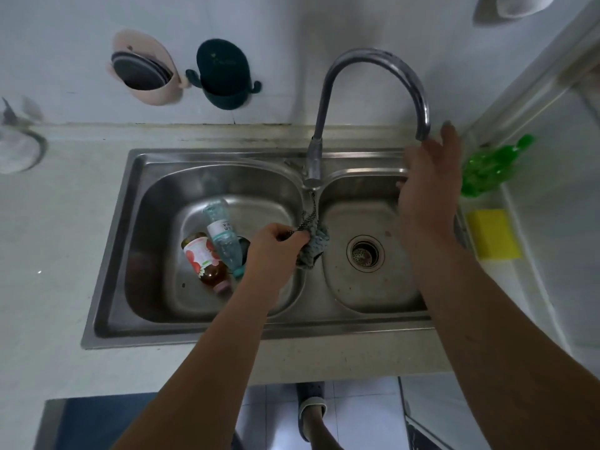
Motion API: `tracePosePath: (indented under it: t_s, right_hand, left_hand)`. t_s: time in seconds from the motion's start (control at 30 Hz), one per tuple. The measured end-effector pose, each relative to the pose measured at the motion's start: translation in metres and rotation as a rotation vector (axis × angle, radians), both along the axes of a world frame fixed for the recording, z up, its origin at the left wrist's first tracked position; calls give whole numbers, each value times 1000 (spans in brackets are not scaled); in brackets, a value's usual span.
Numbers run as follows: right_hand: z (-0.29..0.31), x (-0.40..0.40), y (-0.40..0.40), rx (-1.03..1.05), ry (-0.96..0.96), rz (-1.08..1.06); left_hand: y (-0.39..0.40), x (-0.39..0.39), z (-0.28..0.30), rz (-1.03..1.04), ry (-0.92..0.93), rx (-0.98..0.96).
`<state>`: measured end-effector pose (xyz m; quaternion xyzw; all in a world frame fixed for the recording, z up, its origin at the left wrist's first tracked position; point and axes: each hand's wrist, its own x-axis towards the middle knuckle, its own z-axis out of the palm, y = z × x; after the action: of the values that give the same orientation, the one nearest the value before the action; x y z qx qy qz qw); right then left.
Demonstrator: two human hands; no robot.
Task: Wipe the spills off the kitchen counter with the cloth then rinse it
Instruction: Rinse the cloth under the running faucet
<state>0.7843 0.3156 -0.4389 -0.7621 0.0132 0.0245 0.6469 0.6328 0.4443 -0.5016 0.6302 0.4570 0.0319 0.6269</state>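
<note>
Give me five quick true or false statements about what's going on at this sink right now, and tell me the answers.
1. The left hand grips the cloth. True.
2. Water is streaming from the faucet. False: no water shows at the spout.
3. Two bottles lie in the left basin of the sink. True.
4. The right hand holds the yellow sponge. False: the sponge lies on the counter; the hand is raised near the spout, holding nothing.
5. The green bottle is in the right basin. False: it is on the counter by the wall.
</note>
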Motion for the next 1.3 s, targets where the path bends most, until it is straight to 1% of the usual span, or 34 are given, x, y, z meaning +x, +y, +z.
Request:
tracePosePath:
  t_s: [0.07,0.13,0.17,0.23,0.3,0.4,0.47,0.53,0.6,0.73,0.83,0.9,1.0,1.07,1.17,1.23,1.3]
  right_hand:
    - [14,7,2,-23,-131,82]
    - [23,9,5,-85,-240,75]
    - [25,9,5,-132,-265,57]
    - [31,11,4,-238,-291,53]
    - [37,14,2,-397,-305,104]
    - [51,14,5,-636,-378,186]
    - [61,10,9,-785,-376,203]
    - [68,5,16,-857,-348,235]
    - [76,-3,24,-774,-277,293]
    - [87,-22,43,-533,-29,388]
    - [82,-34,66,-379,132,473]
    - [77,-42,87,-267,218,485]
    - [74,-53,123,-118,321,443]
    - [71,-59,149,-69,341,428]
    - [69,-64,182,-100,301,417]
    - [67,-64,190,-99,257,404]
    - [57,-63,185,-35,226,421]
  left_hand:
    - [-4,7,5,2,-10,-1]
    - [-4,13,8,-13,-28,-7]
    - [-4,15,12,-22,-38,-10]
    - [1,16,17,-20,-52,-9]
    - [8,15,20,6,-64,-16]
    - [18,9,26,40,-84,-5]
    - [22,4,26,37,-83,5]
    - [25,0,27,43,-86,2]
    - [26,-2,28,38,-87,-17]
    - [30,-8,31,28,-92,-8]
    - [37,-15,33,46,-92,-6]
    - [42,-20,34,62,-84,-15]
    - [53,-28,33,98,-82,8]
    - [62,-34,32,108,-61,41]
    - [76,-40,27,119,-31,58]
    - [83,-41,23,121,-20,63]
    - [88,-39,18,106,-4,79]
